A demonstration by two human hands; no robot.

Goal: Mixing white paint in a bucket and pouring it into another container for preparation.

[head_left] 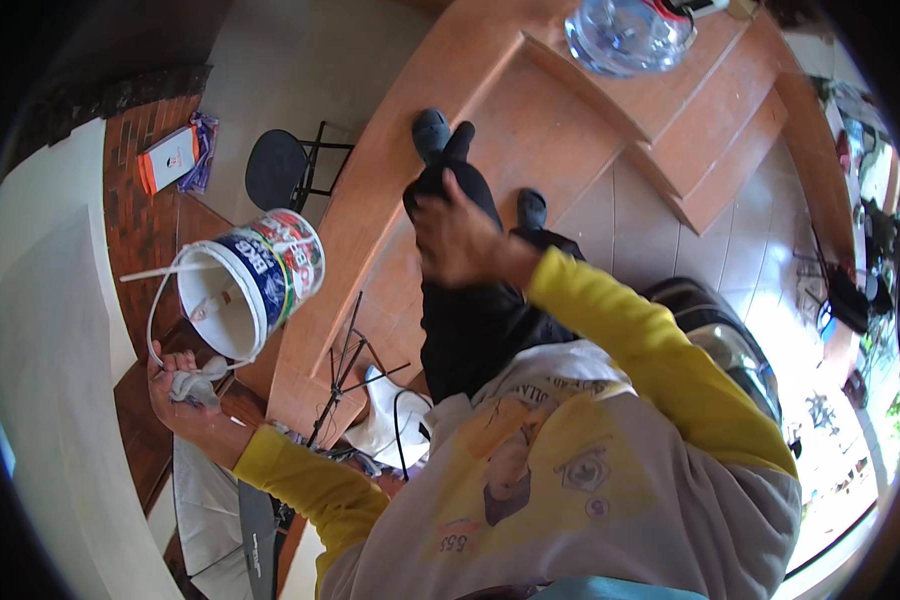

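My left hand [178, 392] is closed around the thin wire handle of a white plastic bucket [292, 262] with a printed blue, red and green label. The bucket hangs tilted, its mouth toward me, and a stick [158, 272] pokes out past the rim. Bunched in the same fingers is a whitish cloth or plastic piece [200, 380]; I cannot tell which. My right hand [460, 238] hovers over or rests against my dark trouser leg [470, 325], slightly blurred, thumb apart from the fingers and nothing visible in it.
Brown tiled steps [560, 140] curve around my feet. A large clear water bottle [625, 40] stands on the upper step. At left are a black stool [277, 170], an orange-and-white box [170, 160] and a white wall [50, 300]. A black tripod stand [345, 365] is beside my left arm.
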